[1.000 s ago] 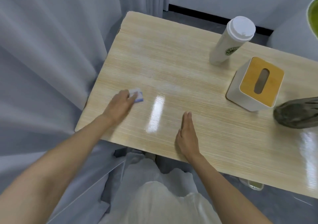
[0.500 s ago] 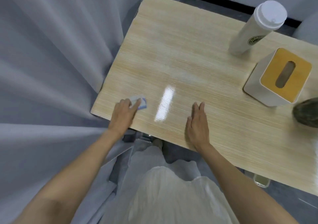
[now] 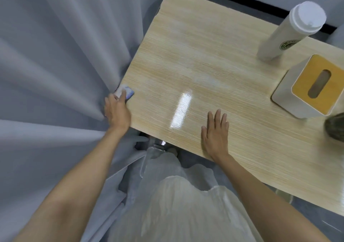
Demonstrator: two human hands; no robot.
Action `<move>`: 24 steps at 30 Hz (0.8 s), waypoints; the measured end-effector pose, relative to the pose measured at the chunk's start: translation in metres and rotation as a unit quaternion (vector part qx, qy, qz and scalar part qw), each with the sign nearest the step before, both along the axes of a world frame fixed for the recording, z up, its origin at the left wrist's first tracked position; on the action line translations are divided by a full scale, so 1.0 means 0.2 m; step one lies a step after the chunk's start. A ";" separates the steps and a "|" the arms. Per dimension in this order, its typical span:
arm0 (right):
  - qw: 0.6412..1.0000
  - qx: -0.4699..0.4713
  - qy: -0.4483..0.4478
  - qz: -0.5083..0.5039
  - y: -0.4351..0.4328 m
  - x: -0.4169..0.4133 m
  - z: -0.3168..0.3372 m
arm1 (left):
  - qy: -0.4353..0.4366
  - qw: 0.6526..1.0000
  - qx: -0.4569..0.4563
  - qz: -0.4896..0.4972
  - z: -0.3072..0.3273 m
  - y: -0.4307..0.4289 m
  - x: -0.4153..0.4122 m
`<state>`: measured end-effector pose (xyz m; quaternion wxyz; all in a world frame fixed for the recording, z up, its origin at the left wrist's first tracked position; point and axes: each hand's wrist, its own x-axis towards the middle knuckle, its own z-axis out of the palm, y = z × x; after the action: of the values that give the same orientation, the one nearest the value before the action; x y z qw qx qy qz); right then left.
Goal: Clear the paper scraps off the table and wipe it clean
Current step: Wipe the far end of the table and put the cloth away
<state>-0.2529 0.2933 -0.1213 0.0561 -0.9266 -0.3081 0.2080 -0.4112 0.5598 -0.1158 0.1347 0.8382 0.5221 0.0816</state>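
**Left hand on the wad at the table's edge, right hand flat on the wood**

Your left hand (image 3: 117, 112) is out at the left edge of the table (image 3: 204, 59), hard against the grey curtain (image 3: 55, 65). A small blue-and-white wad (image 3: 128, 92) sits under its fingers, right on the table's rim. One finger lies straight across the top of the wad. It's too blurred to tell whether the others curl round it or just press on it. Your right hand (image 3: 216, 135) is palm-down near the front edge, fingers straight and slightly spread, holding nothing. A bright strip of glare lies on the wood between your hands. Over on the right, a white lidded cup (image 3: 286, 35) stands at the back. A tissue box (image 3: 305, 87) with a yellow top is just in front of it, and a dark object (image 3: 336, 128) is cut off by the frame.
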 end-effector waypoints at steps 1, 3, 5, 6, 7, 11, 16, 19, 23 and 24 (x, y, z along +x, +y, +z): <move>1.000 0.002 0.000 -0.008 0.01 -0.01 0.00 | 0.004 1.000 0.005 0.024 0.01 0.00 0.02; 0.999 0.013 0.007 -0.031 0.03 -0.02 0.00 | -0.002 1.000 -0.014 -0.006 0.03 -0.17 0.07; 0.999 0.021 0.003 -0.043 0.06 -0.03 0.01 | -0.010 0.988 -0.034 -0.148 0.01 -0.43 0.09; 0.999 0.023 -0.002 -0.038 0.08 -0.04 0.01 | 0.011 0.965 -0.015 -0.260 -0.03 -0.50 0.07; 0.999 0.026 -0.006 -0.030 0.10 -0.04 0.02 | 0.039 0.923 0.005 -0.383 -0.04 -0.52 0.06; 0.999 0.048 0.012 -0.009 0.17 -0.02 0.03 | 0.075 0.911 -0.028 -0.405 0.03 -0.16 -0.02; 0.998 0.053 0.019 0.014 0.22 0.04 0.05 | -0.013 0.998 -0.016 0.054 0.06 0.09 0.03; 0.999 0.053 0.012 0.008 0.24 0.11 0.07 | -0.009 0.996 -0.029 -0.090 0.03 -0.23 0.24; 0.999 0.049 0.011 0.008 0.27 0.20 0.10 | 0.034 0.857 0.032 -0.514 -0.05 -0.39 0.33; 0.999 0.051 0.011 0.010 0.27 0.22 0.11 | 0.062 0.839 0.037 -0.540 -0.04 -0.31 0.34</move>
<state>-0.2080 0.3471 -0.0997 0.1047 -0.9170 -0.3271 0.2028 -0.3430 0.4978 -0.1245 0.0939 0.9949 -0.0095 -0.0369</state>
